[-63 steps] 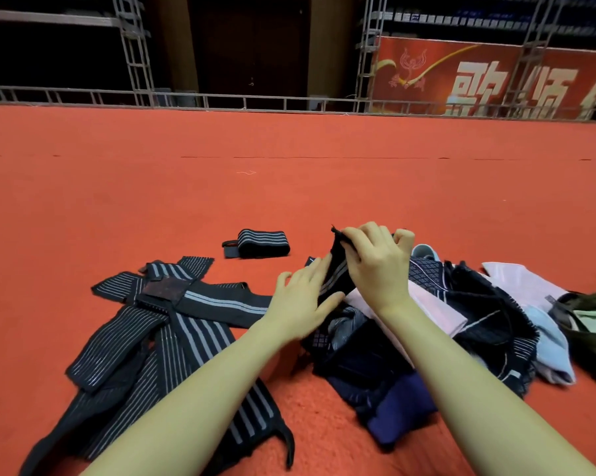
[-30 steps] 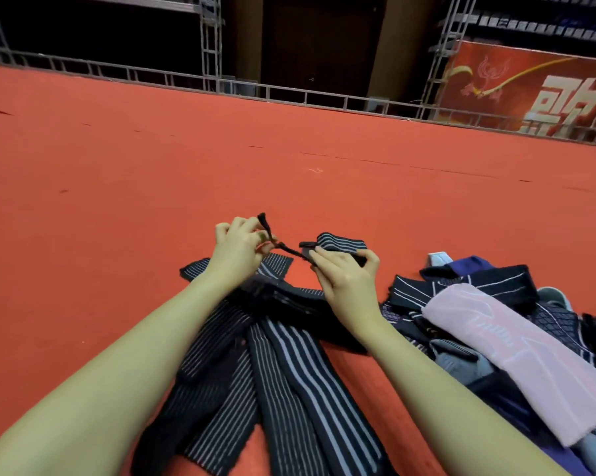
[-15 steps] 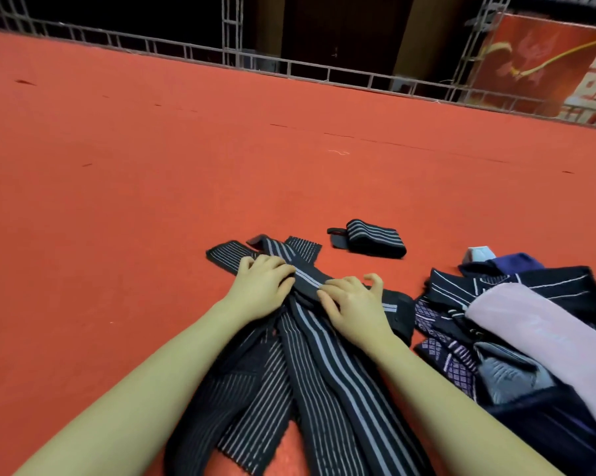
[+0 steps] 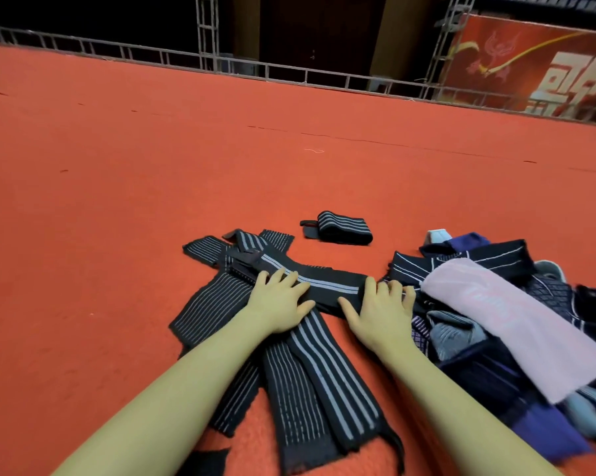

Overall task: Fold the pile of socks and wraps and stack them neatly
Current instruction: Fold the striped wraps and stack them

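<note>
Red carpet (image 4: 118, 218) is filling most of the view, with a metal railing (image 4: 152, 53) running along its far edge. Near centre-left a loose heap of black striped wraps (image 4: 310, 379) is lying fanned out on the carpet, strips overlapping and pointing toward the camera and off to the left. One wrap, the crosswise strip (image 4: 324, 281), is lying across the top of that heap, stretched flat from left to right. Left hand (image 4: 277, 304) is pressing down on the left part of that strip, fingers straight and spread, not curled round anything (palm flat on the fabric). Right hand (image 4: 380, 309) is pressing on the strip's right end, fingers also straight and spread, fingertips reaching the edge of the neighbouring pile. Beyond the hands, apart from the heap, a rolled wrap (image 4: 341, 230) is sitting alone on the carpet, already folded into a compact bundle. Right of the hands a mixed pile of socks (image 4: 478, 338) is sitting touching the strip's right end: dark navy, patterned and grey pieces, exact count cannot be told. A pale pink cloth (image 4: 516, 321) is lying diagonally on top of that pile. Far upper right, a red banner (image 4: 530, 63) with white characters is standing behind the railing.
</note>
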Available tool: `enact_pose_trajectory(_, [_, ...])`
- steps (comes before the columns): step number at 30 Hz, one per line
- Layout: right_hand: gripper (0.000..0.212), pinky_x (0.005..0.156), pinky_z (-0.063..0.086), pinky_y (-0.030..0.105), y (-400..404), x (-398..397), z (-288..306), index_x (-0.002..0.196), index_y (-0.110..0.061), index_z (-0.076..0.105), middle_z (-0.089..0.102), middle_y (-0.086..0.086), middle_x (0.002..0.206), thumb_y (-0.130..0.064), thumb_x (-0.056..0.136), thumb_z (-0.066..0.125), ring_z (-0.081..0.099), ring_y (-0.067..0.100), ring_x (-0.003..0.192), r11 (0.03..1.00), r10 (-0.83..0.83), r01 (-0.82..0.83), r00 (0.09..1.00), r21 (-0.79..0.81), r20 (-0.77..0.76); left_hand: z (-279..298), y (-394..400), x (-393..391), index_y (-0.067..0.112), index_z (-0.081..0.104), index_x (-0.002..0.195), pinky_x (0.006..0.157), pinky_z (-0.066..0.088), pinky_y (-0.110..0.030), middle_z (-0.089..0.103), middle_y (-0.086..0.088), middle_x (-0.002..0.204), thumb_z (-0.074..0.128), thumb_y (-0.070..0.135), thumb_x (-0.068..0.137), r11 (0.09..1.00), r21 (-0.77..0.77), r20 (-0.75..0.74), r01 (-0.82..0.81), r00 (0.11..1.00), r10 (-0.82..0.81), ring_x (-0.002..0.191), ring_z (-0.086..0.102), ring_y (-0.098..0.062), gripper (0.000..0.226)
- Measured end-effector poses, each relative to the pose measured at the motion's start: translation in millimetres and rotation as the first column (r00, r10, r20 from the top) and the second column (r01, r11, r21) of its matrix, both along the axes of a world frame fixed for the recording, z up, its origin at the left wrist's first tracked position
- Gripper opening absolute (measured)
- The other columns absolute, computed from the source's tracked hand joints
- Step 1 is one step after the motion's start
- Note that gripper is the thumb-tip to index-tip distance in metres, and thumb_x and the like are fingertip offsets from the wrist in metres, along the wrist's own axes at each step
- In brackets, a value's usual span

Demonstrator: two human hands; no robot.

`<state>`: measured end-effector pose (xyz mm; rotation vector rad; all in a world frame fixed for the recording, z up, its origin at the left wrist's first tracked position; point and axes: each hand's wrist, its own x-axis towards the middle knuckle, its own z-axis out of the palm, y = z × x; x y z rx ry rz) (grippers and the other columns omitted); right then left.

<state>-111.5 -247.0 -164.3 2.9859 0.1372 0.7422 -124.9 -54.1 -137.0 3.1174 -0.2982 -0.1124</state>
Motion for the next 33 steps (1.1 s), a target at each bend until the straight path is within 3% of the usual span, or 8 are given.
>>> enact_pose_trajectory(6, [0.05, 0.084, 0.028, 0.045, -3.8, -11.3, -5.3, 0.1, -0.007, 0.065, 0.065, 0.015, 0.065, -0.045, 0.088, 0.036, 0.059, 0.035, 0.069, 0.998, 0.015, -0.02, 0.996, 0.058, 0.084, -1.6, -14.9, -5.0, 0.03, 0.024, 0.15, 0.116, 0.002, -0.048, 0.013, -0.003, 0.16, 0.018, 0.058, 0.098, 0.993, -0.056, -0.074, -0.106, 0.992, 0.102, 0.146, 0.003, -0.027, 0.059])
enact_pose_trajectory(8, [0.041, 0.082, 0.027, 0.044, -2.0, -10.9, -6.3, 0.11, -0.007, 0.064, 0.064, 0.013, 0.073, -0.038, 0.086, 0.053, 0.06, 0.034, 0.068, 0.995, 0.03, -0.037, 0.997, 0.093, 0.074, -3.1, -16.9, -8.0, 0.03, 0.023, 0.15, 0.116, 0.002, -0.048, 0.012, -0.004, 0.16, 0.017, 0.057, 0.098, 0.992, -0.057, -0.063, -0.115, 0.992, 0.112, 0.147, 0.002, -0.028, 0.059])
enact_pose_trajectory(11, [0.059, 0.082, 0.023, 0.043, 3.3, -13.0, -6.2, 0.122, -0.004, 0.058, 0.06, 0.012, 0.087, -0.026, 0.072, 0.078, 0.061, 0.033, 0.075, 0.973, 0.077, -0.077, 0.997, 0.216, 0.012, -5.5, -17.6, -12.1, 0.03, 0.019, 0.151, 0.116, 0.001, -0.048, 0.009, -0.003, 0.16, 0.017, 0.057, 0.099, 0.991, -0.052, -0.049, -0.123, 0.992, 0.121, 0.147, 0.0, -0.027, 0.059])
enact_pose_trajectory(14, [0.048, 0.086, 0.02, 0.042, 3.9, -12.6, -2.4, 0.117, -0.002, 0.057, 0.057, 0.013, 0.097, -0.022, 0.077, 0.075, 0.059, 0.033, 0.087, 0.94, 0.1, -0.098, 0.995, 0.326, 0.009, -5.9, -19.3, -13.8, 0.029, 0.018, 0.152, 0.116, 0.001, -0.047, 0.01, -0.003, 0.16, 0.016, 0.056, 0.099, 0.991, -0.039, -0.029, -0.127, 0.992, 0.126, 0.146, 0.0, -0.028, 0.06])
enact_pose_trajectory(21, [0.013, 0.089, 0.019, 0.038, -2.8, -14.1, 25.8, 0.101, -0.01, 0.051, 0.062, 0.004, 0.068, -0.015, 0.09, 0.054, 0.061, 0.029, 0.073, 0.879, 0.16, -0.193, 0.981, 0.436, 0.111, -4.6, -26.7, -23.7, 0.031, 0.011, 0.152, 0.116, 0.0, -0.045, 0.005, -0.006, 0.16, 0.018, 0.053, 0.1, 0.986, -0.1, 0.087, -0.133, 0.986, 0.142, 0.146, -0.001, -0.031, 0.057])
enact_pose_trajectory(25, [0.016, 0.077, 0.021, 0.037, -19.7, -15.7, 44.9, 0.095, -0.013, 0.055, 0.059, -0.001, 0.066, -0.016, 0.08, 0.052, 0.059, 0.027, 0.065, 0.882, 0.098, -0.247, 0.929, 0.4, 0.356, 0.8, -35.5, -28.2, 0.033, 0.008, 0.152, 0.115, 0.002, -0.043, 0.006, -0.004, 0.16, 0.017, 0.052, 0.1, 0.995, -0.074, 0.171, -0.069, 0.982, 0.081, 0.146, -0.001, -0.03, 0.057])
enact_pose_trajectory(29, [0.032, 0.082, 0.023, 0.039, -43.2, -12.2, 55.4, 0.106, -0.014, 0.058, 0.058, -0.001, 0.081, -0.022, 0.082, 0.038, 0.058, 0.026, 0.075, 0.914, 0.067, -0.213, 0.918, 0.345, 0.39, 2.1, -52.6, -31.5, 0.032, 0.018, 0.151, 0.114, 0.01, -0.043, 0.024, -0.002, 0.157, 0.018, 0.054, 0.1, 0.999, -0.053, 0.18, -0.001, 0.984, 0.01, 0.144, 0.017, -0.027, 0.056])
enact_pose_trajectory(33, [0.028, 0.085, 0.023, 0.039, -55.1, -18.0, 53.6, 0.103, -0.013, 0.061, 0.061, -0.002, 0.081, -0.018, 0.082, 0.044, 0.061, 0.024, 0.074, 0.915, 0.101, -0.256, 0.893, 0.311, 0.438, -8.2, -70.3, -36.3, 0.036, 0.021, 0.15, 0.115, 0.008, -0.044, 0.014, 0.001, 0.159, 0.015, 0.057, 0.098, 0.998, -0.052, -0.029, 0.037, 0.999, -0.039, 0.144, 0.017, -0.025, 0.056])
